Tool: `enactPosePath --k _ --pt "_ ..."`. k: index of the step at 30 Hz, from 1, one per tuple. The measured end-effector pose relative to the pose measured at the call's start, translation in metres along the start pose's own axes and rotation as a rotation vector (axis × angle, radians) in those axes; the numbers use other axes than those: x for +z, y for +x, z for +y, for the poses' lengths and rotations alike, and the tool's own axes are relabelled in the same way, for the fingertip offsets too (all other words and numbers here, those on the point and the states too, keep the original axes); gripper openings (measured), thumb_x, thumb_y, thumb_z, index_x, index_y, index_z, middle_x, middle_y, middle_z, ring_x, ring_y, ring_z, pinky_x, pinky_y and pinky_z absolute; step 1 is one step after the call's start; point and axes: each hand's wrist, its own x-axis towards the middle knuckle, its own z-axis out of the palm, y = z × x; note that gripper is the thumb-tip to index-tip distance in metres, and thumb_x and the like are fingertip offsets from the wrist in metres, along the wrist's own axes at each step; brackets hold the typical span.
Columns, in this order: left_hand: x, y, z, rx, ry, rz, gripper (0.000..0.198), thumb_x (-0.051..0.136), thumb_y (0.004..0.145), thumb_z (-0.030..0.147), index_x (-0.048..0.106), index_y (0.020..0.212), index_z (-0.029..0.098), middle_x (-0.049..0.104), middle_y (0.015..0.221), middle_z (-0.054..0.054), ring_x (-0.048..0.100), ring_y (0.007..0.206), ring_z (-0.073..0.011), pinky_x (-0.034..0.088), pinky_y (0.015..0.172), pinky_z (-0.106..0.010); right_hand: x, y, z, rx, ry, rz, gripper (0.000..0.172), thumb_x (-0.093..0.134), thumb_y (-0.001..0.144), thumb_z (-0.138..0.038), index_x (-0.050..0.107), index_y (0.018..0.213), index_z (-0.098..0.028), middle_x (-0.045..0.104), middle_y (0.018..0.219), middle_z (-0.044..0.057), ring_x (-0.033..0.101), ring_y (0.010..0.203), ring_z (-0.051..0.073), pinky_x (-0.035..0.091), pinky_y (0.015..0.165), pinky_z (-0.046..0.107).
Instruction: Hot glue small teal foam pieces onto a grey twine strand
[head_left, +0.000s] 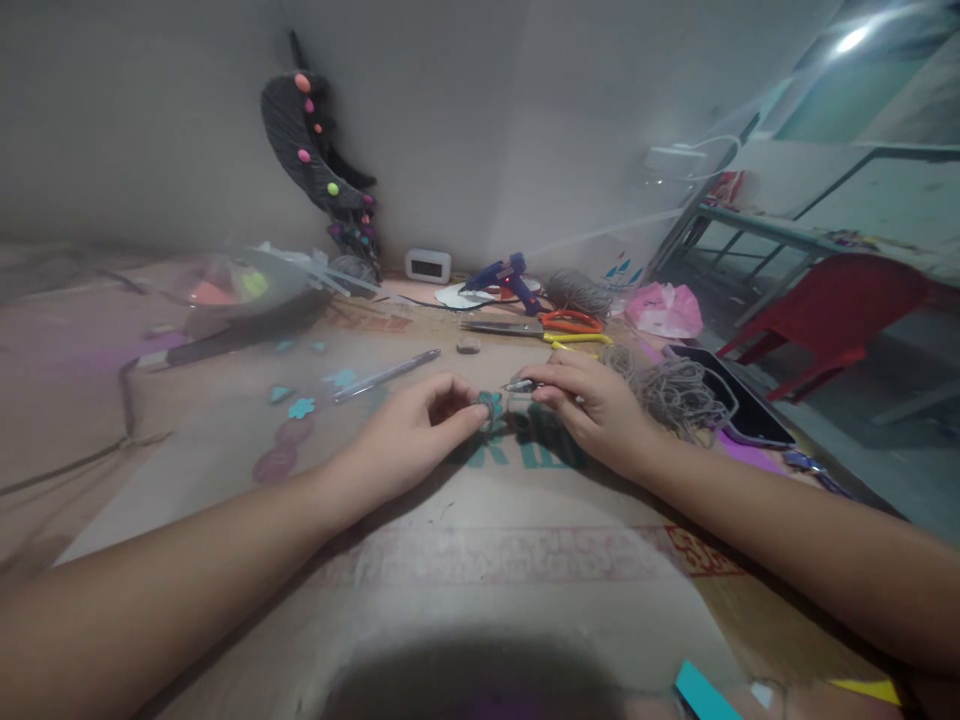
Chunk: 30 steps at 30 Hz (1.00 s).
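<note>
A small teal flower-shaped cutout with something greyish at its edge is pinched between the thumb and fingers of my left hand. Close on its right, my right hand is closed on a small tool with a thin pointed tip. The tip points at the flower; whether they touch I cannot tell. Most of the tool is hidden by my fingers. Left of my left hand lie a clear pen and another teal flower. A tangle of grey yarn lies beside my right wrist.
Scissors with orange and yellow handles, a blue glue gun and a small white clock stand toward the wall. A phone lies at right. A yarn-wrapped crescent with colored balls hangs on the wall. A red chair stands beyond.
</note>
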Motion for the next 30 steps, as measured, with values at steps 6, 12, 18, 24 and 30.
enactPosePath --k 6,12,18,24,30 --pt "0.0008 0.0000 0.0034 -0.009 -0.039 0.046 0.018 0.059 0.085 0.035 0.059 0.082 0.018 0.059 0.076 0.000 0.054 0.071 -0.0144 0.043 0.065 -0.026 -0.0035 0.0002 -0.0037 -0.125 -0.192 0.019 0.043 0.039 0.101 -0.044 0.072 0.107 -0.017 0.062 0.076 0.007 0.055 0.073 0.019 0.040 0.068 0.032" --pt "0.0003 0.0005 0.0017 -0.021 -0.038 0.040 0.018 0.058 0.085 0.036 0.058 0.082 0.018 0.059 0.077 0.001 0.054 0.073 -0.0146 0.043 0.067 -0.027 -0.0018 0.0011 -0.0032 -0.201 -0.296 0.058 0.037 0.045 0.100 -0.039 0.072 0.105 -0.015 0.063 0.074 0.006 0.053 0.069 0.018 0.037 0.065 0.031" --pt "0.0000 0.0004 -0.0007 -0.013 -0.030 0.037 0.018 0.058 0.085 0.036 0.057 0.081 0.018 0.056 0.077 0.001 0.052 0.074 -0.0144 0.042 0.067 -0.028 0.0001 0.0006 -0.0008 -0.201 -0.301 0.038 0.036 0.047 0.099 -0.035 0.073 0.105 -0.010 0.064 0.075 0.008 0.052 0.070 0.019 0.036 0.065 0.032" --pt "-0.0002 0.0007 -0.0028 0.002 -0.038 0.015 0.018 0.057 0.087 0.035 0.058 0.083 0.018 0.057 0.078 0.001 0.051 0.074 -0.0141 0.041 0.068 -0.028 -0.0003 0.0004 -0.0002 -0.185 -0.277 0.009 0.035 0.048 0.099 -0.035 0.073 0.106 -0.012 0.064 0.076 0.008 0.053 0.070 0.019 0.036 0.065 0.031" --pt "0.0001 0.0015 -0.0035 -0.008 -0.058 0.004 0.017 0.058 0.086 0.035 0.057 0.083 0.018 0.056 0.078 0.001 0.051 0.074 -0.0140 0.041 0.069 -0.028 0.0001 0.0007 0.0006 -0.166 -0.218 -0.014 0.036 0.048 0.099 -0.035 0.074 0.105 -0.011 0.064 0.076 0.008 0.054 0.070 0.018 0.036 0.065 0.031"
